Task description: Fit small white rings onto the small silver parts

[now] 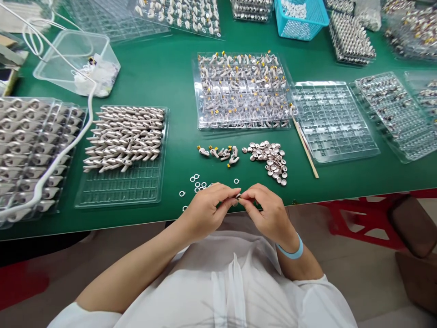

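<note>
Desk (179, 91), green; near edge in full view, with the items below.

Part (238, 197), one, small, partly metallic: between the fingertips of both hands, at the desk's near edge; mostly covered, its exact shape too small to tell.

Left hand (205, 212): thumb and forefinger pinched together on the part's left side.

Right hand (268, 214): thumb and forefinger pinched narrow on the part's right side; pale blue band (291, 250) about the wrist.

Rings (200, 187), white, several: near the desk's near edge, just beyond and left of the left hand; a single one lies apart, beyond the part.

Stems (224, 155), pale, yellow-tabbed, a short row: beyond the hands, farther from the near edge than the rings.

Caps (269, 157), metallic, round, a loose heap: beyond the right hand, right of the stems.

Full tray (198, 114), clear, stacked with yellow-tabbed pieces: beyond stems and caps.

Stick (309, 155), thin, wooden-looking: slanting toward the near edge, beside the clear tray (337, 157) on the right.

Left tray (118, 196), clear: metallic pieces in its far rows, bare slots along its near edge.

Basket (300, 31), blue, holding white bits: far side.
</note>
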The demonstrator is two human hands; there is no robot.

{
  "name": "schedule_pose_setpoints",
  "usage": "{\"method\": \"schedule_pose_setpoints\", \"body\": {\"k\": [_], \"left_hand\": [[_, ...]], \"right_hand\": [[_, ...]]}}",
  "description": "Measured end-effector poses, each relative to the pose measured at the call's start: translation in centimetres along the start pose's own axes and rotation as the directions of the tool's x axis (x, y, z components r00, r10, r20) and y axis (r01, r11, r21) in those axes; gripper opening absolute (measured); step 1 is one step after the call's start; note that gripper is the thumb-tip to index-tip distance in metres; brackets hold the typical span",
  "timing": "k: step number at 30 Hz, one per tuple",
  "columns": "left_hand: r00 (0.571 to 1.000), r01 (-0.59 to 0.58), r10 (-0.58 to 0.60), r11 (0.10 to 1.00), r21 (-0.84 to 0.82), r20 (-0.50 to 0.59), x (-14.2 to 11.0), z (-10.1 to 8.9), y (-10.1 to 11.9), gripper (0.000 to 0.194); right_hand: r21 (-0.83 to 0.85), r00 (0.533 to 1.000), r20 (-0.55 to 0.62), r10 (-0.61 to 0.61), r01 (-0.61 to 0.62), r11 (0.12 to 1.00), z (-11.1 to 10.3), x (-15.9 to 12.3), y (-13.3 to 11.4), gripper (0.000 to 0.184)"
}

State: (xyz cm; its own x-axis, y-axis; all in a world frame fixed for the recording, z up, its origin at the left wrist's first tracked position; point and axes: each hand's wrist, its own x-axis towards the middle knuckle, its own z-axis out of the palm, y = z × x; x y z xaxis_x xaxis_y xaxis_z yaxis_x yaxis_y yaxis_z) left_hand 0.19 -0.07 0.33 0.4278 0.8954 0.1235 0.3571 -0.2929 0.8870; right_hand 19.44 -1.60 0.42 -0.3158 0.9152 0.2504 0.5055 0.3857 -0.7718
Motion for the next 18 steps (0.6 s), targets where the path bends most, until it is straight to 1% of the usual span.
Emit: {"method": "schedule_pose_setpoints", "body": {"k": [2, 5, 11, 13, 15, 18], "left_hand": [[0.999, -0.039, 0.039, 0.999, 0.024, 0.008, -0.1, 0.1, -0.2, 0.025], [0.998, -0.053, 0.052, 0.998, 0.029, 0.028, -0.1, 0.1, -0.3, 0.025], [0.992, -0.049, 0.054, 0.998, -0.049, 0.112, 0.1, -0.3, 0.1, 0.027], [0.988, -0.014, 0.027, 0.996, -0.093, 0.151, 0.2, -0.5, 0.4, 0.027], [0.982, 0.047, -0.021, 0.989, -0.137, 0.186, 0.3, -0.6, 0.6, 0.026], [0.974, 0.162, -0.126, 0.967, -0.197, 0.186, 0.3, -0.6, 1.0, 0.023]], "right_hand": [[-0.009, 1.000, 0.026, 0.015, -0.015, 1.000, -0.2, 0.1, 0.0, 0.008], [0.011, 0.995, 0.072, 0.066, -0.067, 0.998, -0.5, 0.3, 0.0, 0.008], [0.086, 0.966, 0.193, 0.171, -0.191, 0.978, -1.9, 0.9, 0.0, 0.009], [0.108, 0.958, 0.228, 0.171, -0.200, 0.974, -2.3, 1.1, 0.1, 0.008], [0.123, 0.960, 0.235, 0.155, -0.188, 0.974, -2.4, 1.1, 0.3, 0.009], [0.117, 0.978, 0.172, 0.114, -0.135, 0.984, -1.9, 1.0, 0.3, 0.010]]}}
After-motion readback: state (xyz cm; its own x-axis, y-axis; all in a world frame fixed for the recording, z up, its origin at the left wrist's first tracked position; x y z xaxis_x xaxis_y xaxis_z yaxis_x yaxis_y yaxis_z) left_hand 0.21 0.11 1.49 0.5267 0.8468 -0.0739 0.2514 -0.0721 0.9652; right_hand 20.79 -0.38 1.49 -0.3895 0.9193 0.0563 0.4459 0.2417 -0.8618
